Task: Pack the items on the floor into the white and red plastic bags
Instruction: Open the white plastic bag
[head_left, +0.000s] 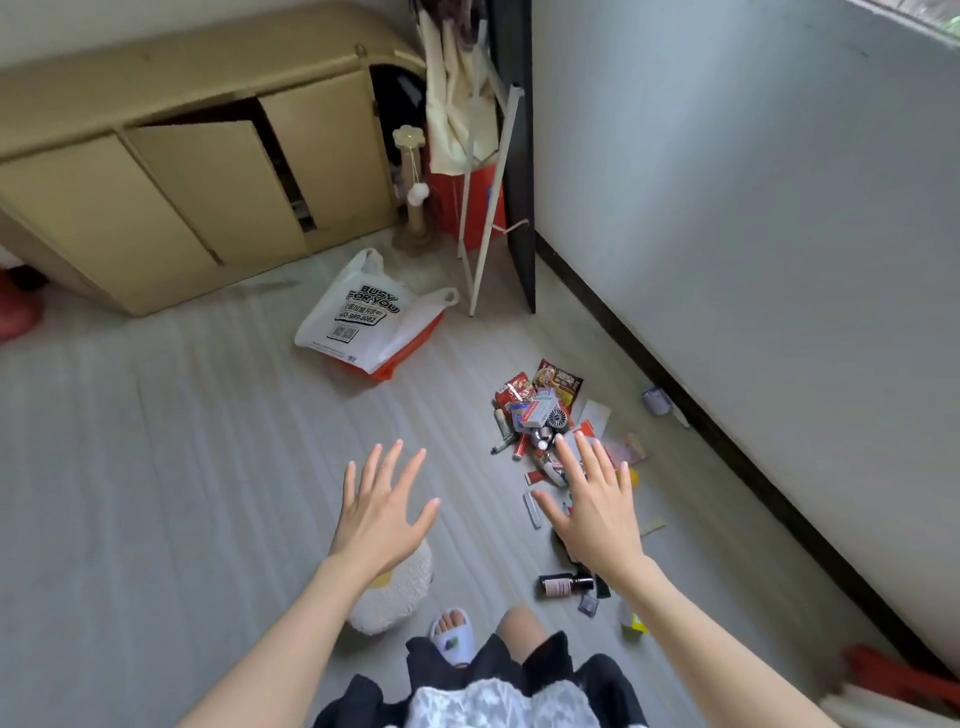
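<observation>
From the head camera, the white plastic bag (363, 312) lay flat on the floor (182, 415), far ahead of both hands. It had black letters printed on it and two loop handles at the top. A red plastic bag (410, 345) peeked out from under it along its lower edge.

The pile of items (545, 421) sat on the floor just past the fingertips of the right hand. It was a jumble of small things: red snack packets (560, 379) at the far end, little boxes, tubes and a small round grey thing. More bits lay scattered close by. A dark brown bottle (563, 584) lay on its side below the right wrist, nearer the person. A white stick-shaped thing (531, 509) lay between the two hands, close to the right thumb.

The left hand (382, 514) was held out wide with the fingers spread and straight. It held nothing and hung in the air over the floor. The right hand (592, 509) was wide too, with the fingers spread. It held nothing. It hid part of the pile, and I could not tell if it touched anything there.

A fluffy white cushion (400, 592) lay under the left wrist. A foot in a white slipper (452, 636) stood nearer the person than both hands.
</observation>
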